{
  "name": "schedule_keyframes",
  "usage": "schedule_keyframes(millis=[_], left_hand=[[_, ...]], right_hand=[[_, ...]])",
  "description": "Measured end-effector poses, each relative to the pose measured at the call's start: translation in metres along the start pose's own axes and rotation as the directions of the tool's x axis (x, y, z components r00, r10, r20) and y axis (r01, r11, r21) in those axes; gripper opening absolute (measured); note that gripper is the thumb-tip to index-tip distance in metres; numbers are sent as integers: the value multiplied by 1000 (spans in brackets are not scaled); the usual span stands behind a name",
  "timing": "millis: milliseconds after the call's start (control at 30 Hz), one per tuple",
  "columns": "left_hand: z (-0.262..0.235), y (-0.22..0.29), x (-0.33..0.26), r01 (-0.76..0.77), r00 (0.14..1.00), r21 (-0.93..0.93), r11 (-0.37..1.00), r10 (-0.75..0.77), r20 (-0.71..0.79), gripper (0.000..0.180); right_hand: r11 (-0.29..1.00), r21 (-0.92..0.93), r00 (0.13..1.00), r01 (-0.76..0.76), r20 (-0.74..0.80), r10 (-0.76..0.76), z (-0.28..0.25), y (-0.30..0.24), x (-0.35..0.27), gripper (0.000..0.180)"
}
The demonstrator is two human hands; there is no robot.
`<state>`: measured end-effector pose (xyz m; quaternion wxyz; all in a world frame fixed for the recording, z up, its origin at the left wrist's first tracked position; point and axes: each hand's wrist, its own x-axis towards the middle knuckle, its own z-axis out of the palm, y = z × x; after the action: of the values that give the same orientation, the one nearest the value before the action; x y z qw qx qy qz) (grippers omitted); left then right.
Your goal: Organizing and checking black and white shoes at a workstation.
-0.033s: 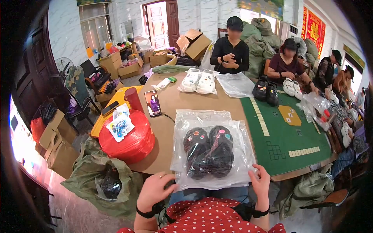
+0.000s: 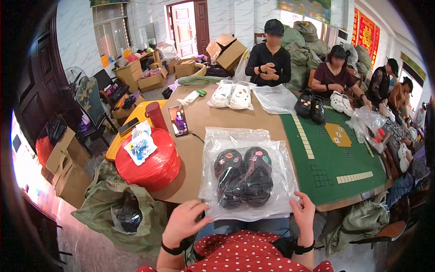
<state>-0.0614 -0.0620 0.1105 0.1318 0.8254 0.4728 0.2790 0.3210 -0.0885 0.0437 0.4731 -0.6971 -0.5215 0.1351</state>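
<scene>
A clear plastic bag point(image 2: 248, 136) lies at the near edge of the brown table point(image 2: 213, 118). Inside it is a pair of black clogs point(image 2: 243, 177) with small coloured charms. My left hand point(image 2: 185, 223) grips the bag's near left corner, thumb against the plastic. My right hand point(image 2: 305, 214) holds the near right corner, fingers curled up over the edge. Both wrists wear black bands.
A red spool of twine point(image 2: 152, 163) and a phone point(image 2: 178, 120) sit left of the bag, and a green game mat point(image 2: 335, 154) lies to the right. Bagged white clogs point(image 2: 232, 95) lie farther back. Several people work at the far and right sides. Cardboard boxes and green sacks stand around.
</scene>
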Motion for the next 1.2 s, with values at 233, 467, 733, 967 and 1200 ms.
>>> schedule_keyframes(millis=[233,467,733,967,1200], left_hand=[[59,32,16,-393,919,-60,918,394,3,41],[86,38,19,-368,930,0,930,368,29,43],[101,47,28,-389,920,34,920,387,63,45],[99,63,40,-399,915,-12,917,399,56,54],[117,65,39,-457,889,9,889,457,7,30]], right_hand=[[999,38,1000,-31,0,31,2,-7,-2,33],[886,-75,883,458,157,-443,-13,-44,-5,40],[757,-174,771,630,253,-584,9,-25,-11,22],[747,-58,735,663,242,-633,9,-33,-13,19],[721,-30,696,693,291,-657,13,-36,-16,18]])
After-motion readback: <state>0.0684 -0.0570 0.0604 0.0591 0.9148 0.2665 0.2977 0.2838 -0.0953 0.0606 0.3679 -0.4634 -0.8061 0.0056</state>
